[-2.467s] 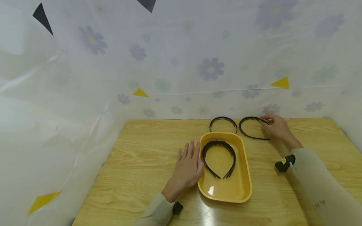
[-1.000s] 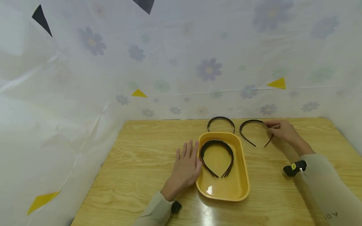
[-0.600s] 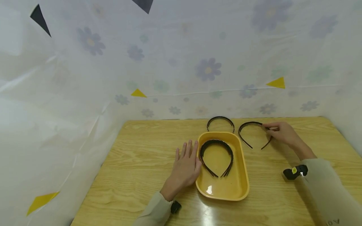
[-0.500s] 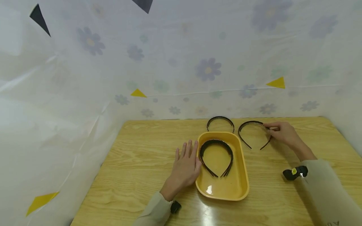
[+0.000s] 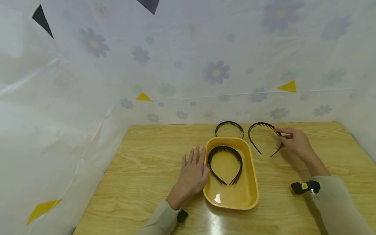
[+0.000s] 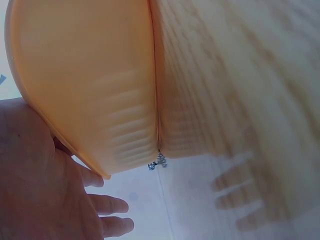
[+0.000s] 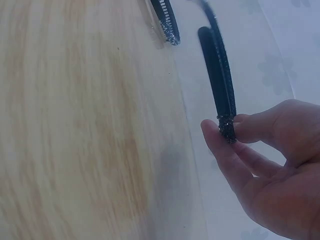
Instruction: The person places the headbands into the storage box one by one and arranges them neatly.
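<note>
My right hand (image 5: 299, 147) pinches a black toothed headband (image 5: 260, 124) by its right side, beyond the tray's far right corner. In the right wrist view, thumb and fingers grip this headband (image 7: 219, 85) at a glittery part, and it stands off the wooden surface. My left hand (image 5: 192, 178) lies with straight fingers along the left rim of a yellow tray (image 5: 255, 182), touching it. Inside the tray, several black headbands (image 5: 224, 148) are nested together, ends toward me. Another headband (image 5: 229, 123) lies behind the tray, its lower part hidden by the far rim.
A wood-grain table (image 5: 141, 163) carries everything. White sheeting with a flower print (image 5: 182, 65) rises right behind the table's back edge and on the left. Yellow and black triangles are stuck on it.
My right hand has turned the headband so its ends swing from pointing right to pointing toward me. Most recently its arch has tilted up slightly. My left hand has kept its place on the tray.
</note>
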Demonstrator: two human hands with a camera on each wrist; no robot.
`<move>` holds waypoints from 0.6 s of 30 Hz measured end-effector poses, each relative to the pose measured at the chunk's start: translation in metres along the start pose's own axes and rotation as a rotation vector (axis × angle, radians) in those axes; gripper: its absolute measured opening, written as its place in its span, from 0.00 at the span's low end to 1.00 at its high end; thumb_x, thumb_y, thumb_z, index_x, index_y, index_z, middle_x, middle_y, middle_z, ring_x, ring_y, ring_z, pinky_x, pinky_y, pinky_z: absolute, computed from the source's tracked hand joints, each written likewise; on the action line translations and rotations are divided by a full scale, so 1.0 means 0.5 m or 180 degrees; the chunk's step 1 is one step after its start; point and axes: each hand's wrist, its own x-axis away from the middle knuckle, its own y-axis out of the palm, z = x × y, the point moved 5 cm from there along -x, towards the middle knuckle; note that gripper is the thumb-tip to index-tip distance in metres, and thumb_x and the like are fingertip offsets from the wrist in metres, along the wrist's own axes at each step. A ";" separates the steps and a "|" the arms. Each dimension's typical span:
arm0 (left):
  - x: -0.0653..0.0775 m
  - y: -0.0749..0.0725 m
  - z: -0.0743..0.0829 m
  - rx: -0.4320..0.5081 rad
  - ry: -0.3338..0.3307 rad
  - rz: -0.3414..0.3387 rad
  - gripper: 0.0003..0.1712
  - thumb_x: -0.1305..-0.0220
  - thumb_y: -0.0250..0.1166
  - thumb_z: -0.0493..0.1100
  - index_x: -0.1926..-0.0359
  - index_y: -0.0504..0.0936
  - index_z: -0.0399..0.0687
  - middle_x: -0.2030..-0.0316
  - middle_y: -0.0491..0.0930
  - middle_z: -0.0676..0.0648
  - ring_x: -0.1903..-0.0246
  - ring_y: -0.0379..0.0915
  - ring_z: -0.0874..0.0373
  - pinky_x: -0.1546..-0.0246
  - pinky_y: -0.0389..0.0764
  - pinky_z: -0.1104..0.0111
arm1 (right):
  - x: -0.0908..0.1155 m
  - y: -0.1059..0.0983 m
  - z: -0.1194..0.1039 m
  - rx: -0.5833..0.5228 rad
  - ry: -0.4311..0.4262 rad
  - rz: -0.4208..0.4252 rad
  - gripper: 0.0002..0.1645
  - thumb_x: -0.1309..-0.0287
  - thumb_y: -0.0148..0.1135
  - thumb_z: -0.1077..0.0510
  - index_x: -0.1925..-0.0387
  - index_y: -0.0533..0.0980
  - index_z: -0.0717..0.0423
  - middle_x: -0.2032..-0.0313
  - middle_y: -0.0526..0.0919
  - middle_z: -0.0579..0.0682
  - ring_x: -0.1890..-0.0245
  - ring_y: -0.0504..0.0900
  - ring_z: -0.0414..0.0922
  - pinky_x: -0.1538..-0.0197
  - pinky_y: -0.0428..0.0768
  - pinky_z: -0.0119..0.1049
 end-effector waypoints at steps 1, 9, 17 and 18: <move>0.001 0.000 0.000 0.0002 -0.0001 -0.0003 0.36 0.20 0.35 0.50 0.17 0.44 0.49 0.19 0.43 0.40 0.20 0.36 0.42 0.24 0.40 0.41 | 0.005 0.002 -0.002 -0.0080 0.0017 -0.0013 0.26 0.26 0.54 0.67 0.30 0.70 0.68 0.50 0.82 0.74 0.71 0.88 0.42 0.66 0.86 0.36; 0.007 -0.001 0.001 -0.0010 -0.0002 0.0016 0.36 0.20 0.35 0.50 0.17 0.44 0.50 0.19 0.43 0.40 0.20 0.35 0.43 0.24 0.40 0.41 | 0.034 -0.001 -0.026 -0.0412 0.0178 0.0069 0.28 0.25 0.53 0.64 0.28 0.67 0.67 0.39 0.72 0.73 0.68 0.88 0.40 0.64 0.87 0.35; 0.011 -0.008 0.003 -0.0069 0.0014 0.0031 0.36 0.20 0.34 0.50 0.17 0.44 0.49 0.19 0.41 0.41 0.20 0.34 0.44 0.24 0.39 0.42 | 0.053 -0.019 -0.048 -0.0149 0.0218 0.0300 0.27 0.25 0.57 0.59 0.30 0.72 0.62 0.32 0.67 0.72 0.67 0.84 0.25 0.66 0.82 0.26; 0.011 -0.008 0.003 -0.0076 0.0018 0.0035 0.36 0.20 0.35 0.50 0.17 0.44 0.49 0.19 0.41 0.41 0.20 0.34 0.44 0.24 0.39 0.42 | 0.055 -0.020 -0.051 -0.0107 0.0205 0.0334 0.26 0.25 0.57 0.59 0.30 0.72 0.62 0.32 0.68 0.72 0.67 0.82 0.24 0.68 0.82 0.27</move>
